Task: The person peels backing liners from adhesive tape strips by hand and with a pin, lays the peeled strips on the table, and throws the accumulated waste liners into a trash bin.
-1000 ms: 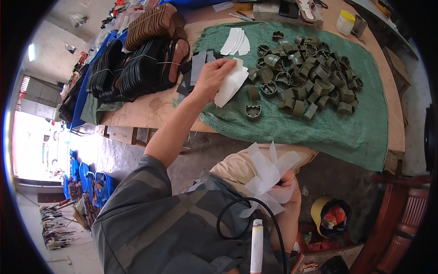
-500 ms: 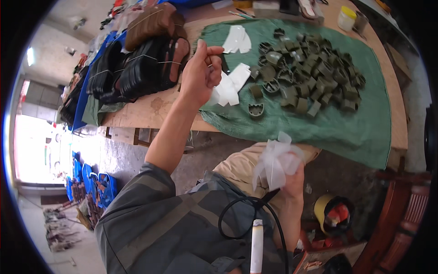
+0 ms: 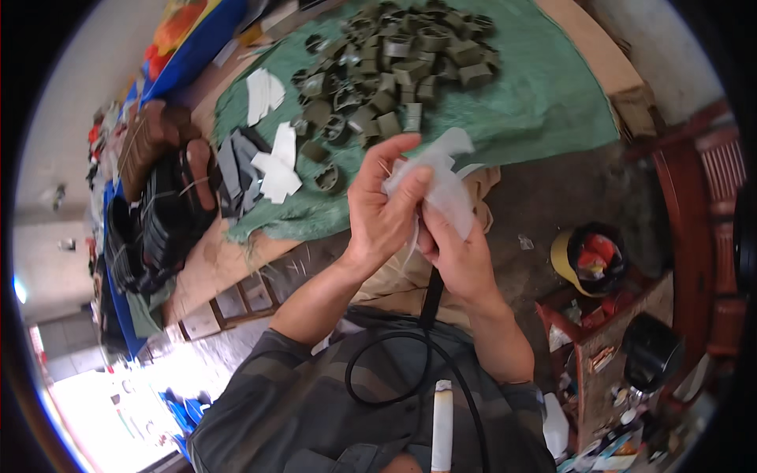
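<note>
Head view: state the item, its position and your grip.

"Thin, translucent white sheets (image 3: 451, 195), bunched over my beige cloth trousers (image 3: 390, 288); my left hand (image 3: 382, 214) and right hand (image 3: 464, 260) both grasp them."

"What has changed?"

"My left hand has left the crossed, opaque white strips (image 3: 277, 167) lying on the green woven cloth (image 3: 544, 87), so the sheets now get two-handed handling."

A yellow bucket (image 3: 562, 262) stands near reddish slatted furniture (image 3: 721, 167).
</note>
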